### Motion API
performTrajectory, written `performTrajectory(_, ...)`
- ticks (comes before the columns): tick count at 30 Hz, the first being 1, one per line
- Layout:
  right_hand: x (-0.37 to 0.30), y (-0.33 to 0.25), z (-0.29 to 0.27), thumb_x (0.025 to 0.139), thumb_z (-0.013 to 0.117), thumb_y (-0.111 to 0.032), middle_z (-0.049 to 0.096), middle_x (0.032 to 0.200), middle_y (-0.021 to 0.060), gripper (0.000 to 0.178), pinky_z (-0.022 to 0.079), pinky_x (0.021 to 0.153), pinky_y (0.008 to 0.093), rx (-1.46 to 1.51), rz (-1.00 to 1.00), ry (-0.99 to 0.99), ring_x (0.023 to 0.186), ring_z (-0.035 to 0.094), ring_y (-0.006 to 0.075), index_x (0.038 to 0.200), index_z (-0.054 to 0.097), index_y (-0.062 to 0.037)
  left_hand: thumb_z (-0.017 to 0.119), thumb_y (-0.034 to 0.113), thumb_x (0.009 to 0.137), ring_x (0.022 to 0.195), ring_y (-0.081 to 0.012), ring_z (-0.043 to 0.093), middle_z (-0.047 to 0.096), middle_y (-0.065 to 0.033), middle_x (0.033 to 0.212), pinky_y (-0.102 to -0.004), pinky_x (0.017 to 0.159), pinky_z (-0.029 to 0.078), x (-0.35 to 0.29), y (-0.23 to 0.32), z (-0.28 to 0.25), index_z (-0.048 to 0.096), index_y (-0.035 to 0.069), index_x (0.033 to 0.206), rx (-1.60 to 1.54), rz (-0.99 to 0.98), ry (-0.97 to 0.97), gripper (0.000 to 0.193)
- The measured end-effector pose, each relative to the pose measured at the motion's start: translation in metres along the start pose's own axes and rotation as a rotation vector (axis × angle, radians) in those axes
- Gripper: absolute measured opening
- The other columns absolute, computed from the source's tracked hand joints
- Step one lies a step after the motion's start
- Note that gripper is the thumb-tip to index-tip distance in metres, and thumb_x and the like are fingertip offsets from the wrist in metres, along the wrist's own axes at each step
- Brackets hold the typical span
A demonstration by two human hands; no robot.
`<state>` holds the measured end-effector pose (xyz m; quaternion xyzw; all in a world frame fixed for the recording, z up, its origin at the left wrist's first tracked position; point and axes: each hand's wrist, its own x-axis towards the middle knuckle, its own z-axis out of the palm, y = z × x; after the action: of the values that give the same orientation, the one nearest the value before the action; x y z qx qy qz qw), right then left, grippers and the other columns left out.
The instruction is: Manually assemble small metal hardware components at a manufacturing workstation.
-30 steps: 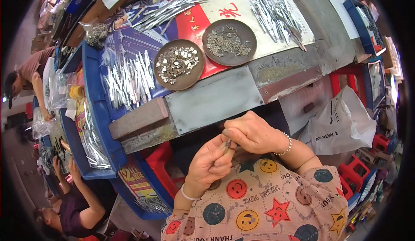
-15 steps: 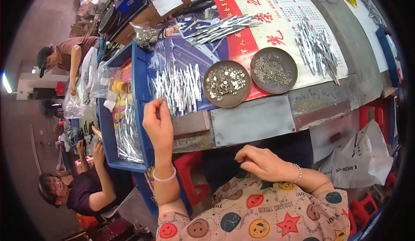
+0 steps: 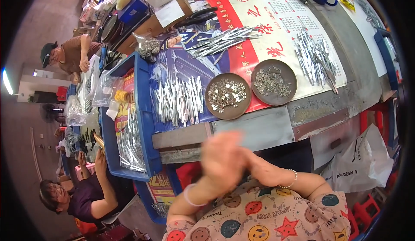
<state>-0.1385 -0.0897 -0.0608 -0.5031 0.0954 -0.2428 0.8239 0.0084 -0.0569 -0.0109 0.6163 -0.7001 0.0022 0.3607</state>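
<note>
Hands met at 6 o'clock, just below the workbench edge: your left hand (image 3: 222,159) was smeared with motion blur and pressed against your right hand (image 3: 263,171), the 2 touching above your patterned shirt (image 3: 268,215). Whether either hand pinched anything, or how the fingers were curled, you could not tell from the blur. A pale bracelet circled your left wrist and a beaded one your right.

Nearest to your hands, toward 12 o'clock, lay a grey metal plate (image 3: 253,128) on the bench front. Just beyond it sat 2 round brown dishes side by side: the left dish (image 3: 228,96) held small shiny round pieces, the right dish (image 3: 273,81) held small grey metal bits. At 11 o'clock of your hands, a heap of slim silver metal strips (image 3: 179,99) rested on blue sheeting beside a blue tray (image 3: 145,124). More strips (image 3: 315,59) lay at 1 o'clock on a red and white printed sheet.

At 9 o'clock, 2 other people worked at a neighbouring bench.
</note>
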Motion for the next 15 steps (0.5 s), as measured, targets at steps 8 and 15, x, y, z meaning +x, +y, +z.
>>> performTrajectory(8, -0.02, 0.004, 0.009, 0.081, 0.042, -0.072, 0.012, 0.148, 0.0246, 0.109, 0.015, 0.112, 0.0368, -0.15, -0.089, -0.196, 0.139, 0.013, 0.0301, 0.141, 0.001, 0.0096, 0.037, 0.047, 0.088, 0.108, -0.0378, 0.054, 0.06, -0.02, 0.107, -0.0493, 0.097, 0.034, 0.012, -0.006, 0.024, 0.061, -0.003, 0.109, -0.177, 0.049, 0.004, 0.06)
performTrajectory(15, -0.028, -0.024, -0.022, 0.076, 0.048, -0.075, 0.004, 0.151, 0.0239, 0.119, 0.011, 0.113, 0.037, 0.081, -0.013, -0.344, 0.141, 0.008, 0.0282, 0.142, -0.009, 0.0071, 0.047, 0.036, 0.085, 0.103, -0.0359, 0.056, 0.059, -0.0204, 0.107, -0.0483, 0.094, 0.037, 0.032, -0.005, 0.014, 0.059, -0.004, 0.109, -0.105, 0.155, -0.038, 0.048)
